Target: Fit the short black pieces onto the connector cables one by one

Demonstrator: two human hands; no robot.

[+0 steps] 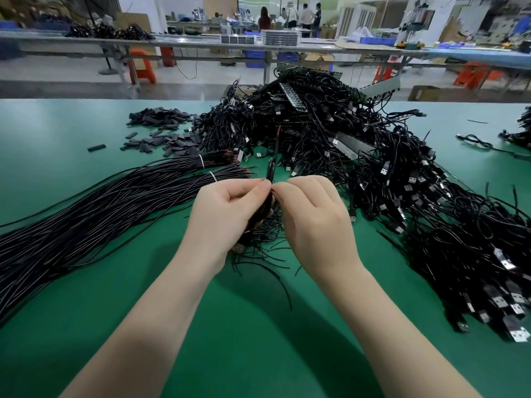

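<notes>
My left hand (227,208) and my right hand (310,208) meet fingertip to fingertip above the green table (258,340). Between them a thin black connector cable (276,145) rises upright, its red-tipped end at the top. A short black piece (270,169) sits on the cable just above my fingers. My left hand pinches the piece and also holds a bunch of cables (260,222) that trails down under the palm. My right hand pinches the cable just below the piece. A heap of loose short black pieces (161,130) lies at the far left.
Two tied bundles of long black cables (115,196) stretch to the left. A large tangle of USB connector cables (402,182) covers the centre back and right side. Workbenches, orange stools and standing people are far behind.
</notes>
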